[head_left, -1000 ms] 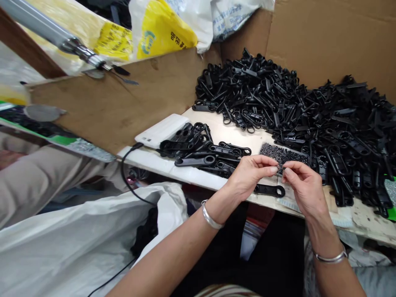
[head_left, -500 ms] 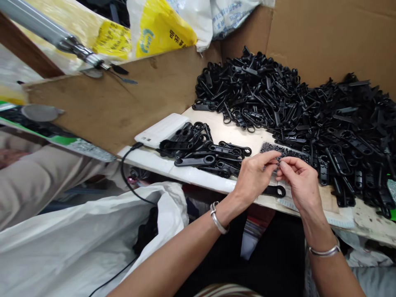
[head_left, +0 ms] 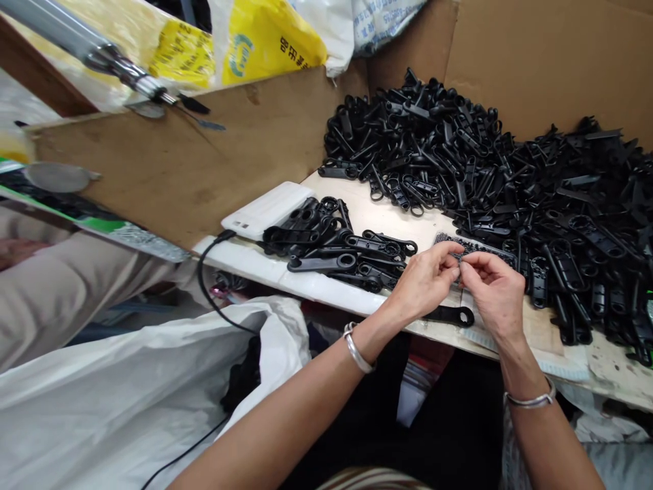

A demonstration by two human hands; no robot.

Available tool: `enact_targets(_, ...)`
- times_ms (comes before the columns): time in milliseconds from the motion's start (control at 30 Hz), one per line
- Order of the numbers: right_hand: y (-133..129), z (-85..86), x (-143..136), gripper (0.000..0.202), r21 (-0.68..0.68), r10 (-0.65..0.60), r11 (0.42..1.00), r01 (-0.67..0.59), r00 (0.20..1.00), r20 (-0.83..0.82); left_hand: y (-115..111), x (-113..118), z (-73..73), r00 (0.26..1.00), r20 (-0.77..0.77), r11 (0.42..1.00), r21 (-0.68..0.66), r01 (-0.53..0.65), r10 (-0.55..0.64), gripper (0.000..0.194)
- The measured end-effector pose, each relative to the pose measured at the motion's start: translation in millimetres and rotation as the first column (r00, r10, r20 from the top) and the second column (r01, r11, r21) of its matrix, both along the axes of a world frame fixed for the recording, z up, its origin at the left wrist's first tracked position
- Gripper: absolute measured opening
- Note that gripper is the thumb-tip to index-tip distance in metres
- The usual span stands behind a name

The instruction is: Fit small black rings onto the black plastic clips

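Note:
My left hand (head_left: pixel 422 280) and my right hand (head_left: pixel 492 289) meet over the table, thumbs and forefingers pinched together. Whatever sits between the fingertips is too small to make out. Just behind the fingers lies a shallow tray (head_left: pixel 503 254) of tiny dark pieces, partly covered by my hands. Under my left hand a flat black plastic arm with a ring end (head_left: pixel 462 316) lies at the table's front edge. To the left is a small group of similar black plastic parts (head_left: pixel 326 262).
A large heap of black plastic parts (head_left: pixel 423 143) fills the back and right, against cardboard (head_left: pixel 551 61). A white power bank (head_left: pixel 268 211) with a black cable lies at left. A grey electric screwdriver (head_left: pixel 96 51) hangs upper left. A white sack (head_left: pixel 127 395) stands below the table.
Both hands stay pinched together at nearly the same place, with only slight finger movement. The whole view has shifted a little.

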State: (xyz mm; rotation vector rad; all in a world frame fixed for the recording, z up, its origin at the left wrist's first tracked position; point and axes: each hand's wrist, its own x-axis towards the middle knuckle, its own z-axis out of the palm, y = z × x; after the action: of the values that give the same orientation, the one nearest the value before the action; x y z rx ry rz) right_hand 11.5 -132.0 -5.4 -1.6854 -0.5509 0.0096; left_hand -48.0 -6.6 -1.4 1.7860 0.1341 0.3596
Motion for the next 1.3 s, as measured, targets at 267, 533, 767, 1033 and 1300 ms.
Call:
enact_targets(267, 1.3, 3.2, 19.6, 0.017, 0.146, 0.156, 0.982, -0.117, 0.942, -0.296, 12.3, 8.5, -1.1, 0.975, -0.098, 0.951, -0.262, 0.167, -0.198, 0.035)
enact_targets(533, -2.0, 4.5, 16.4, 0.028, 0.203, 0.125, 0.978, -0.045, 0.907, -0.403, 9.3, 5.5, 1.3, 0.998, 0.05, 0.952, 0.302, -0.051, 0.038, 0.041)
enact_targets(767, -11.4, 1.9, 2.2, 0.029, 0.2, 0.13, 0.978, -0.052, 0.908, -0.398, -10.2, -2.3, -7.9, 0.975, 0.173, 0.988, 0.044, -0.15, 0.14, 0.031)
enact_targets(1033, -30.0, -2.6, -6.1, 0.026, 0.264, 0.24, 0.956, -0.124, 0.849, -0.47, -16.8, -10.4, -10.6, 0.986, 0.114, 0.947, -0.313, -0.08, 0.121, 0.034)
enact_targets(1300, -28.6, -7.3, -12.0, 0.025, 0.252, 0.179, 0.965, -0.078, 0.894, -0.411, -21.0, -11.1, -9.9, 0.991, 0.088, 0.931, -0.358, -0.065, 0.103, 0.038)
